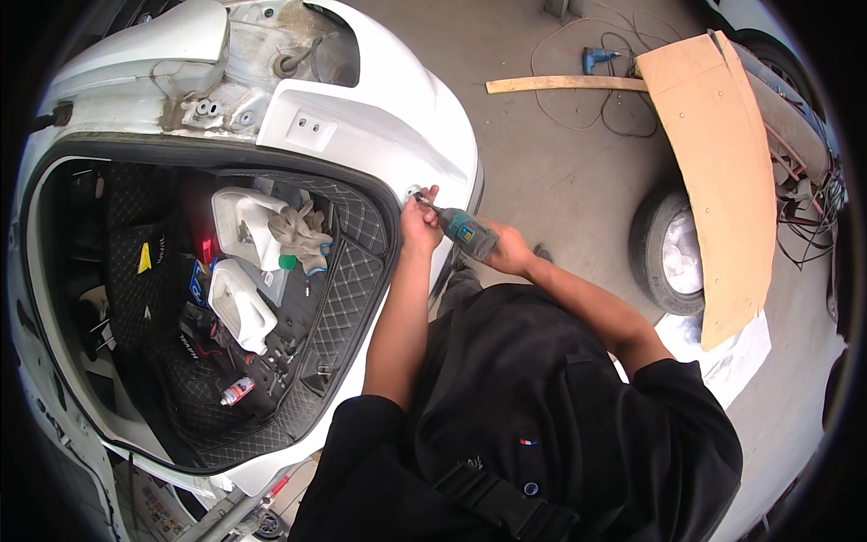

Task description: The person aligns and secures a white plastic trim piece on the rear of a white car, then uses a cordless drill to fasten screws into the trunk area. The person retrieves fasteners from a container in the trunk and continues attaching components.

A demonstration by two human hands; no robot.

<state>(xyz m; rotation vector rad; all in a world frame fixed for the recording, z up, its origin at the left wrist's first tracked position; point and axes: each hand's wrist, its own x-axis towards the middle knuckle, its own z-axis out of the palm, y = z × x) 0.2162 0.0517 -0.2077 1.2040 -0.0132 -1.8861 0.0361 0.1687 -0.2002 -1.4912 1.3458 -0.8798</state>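
Observation:
My right hand (508,249) is closed round the rear of a dark teal power driver (467,233). Its narrow metal nose points to the upper left, at the rear edge of a white car body (424,126). My left hand (421,222) curls its fingers about that nose, close against a small fitting in the white panel. The fingers hide most of the contact between tip and fitting. Left of my left forearm lies the open boot (348,298), lined with black quilted material.
In the boot lie two white plastic trim pieces (237,230), grey work gloves (302,237), a spray can (237,391) and loose small parts. To the right, a tan board (709,181) leans by a wheel (655,248). A blue drill (598,60) and its cord lie on the floor beyond.

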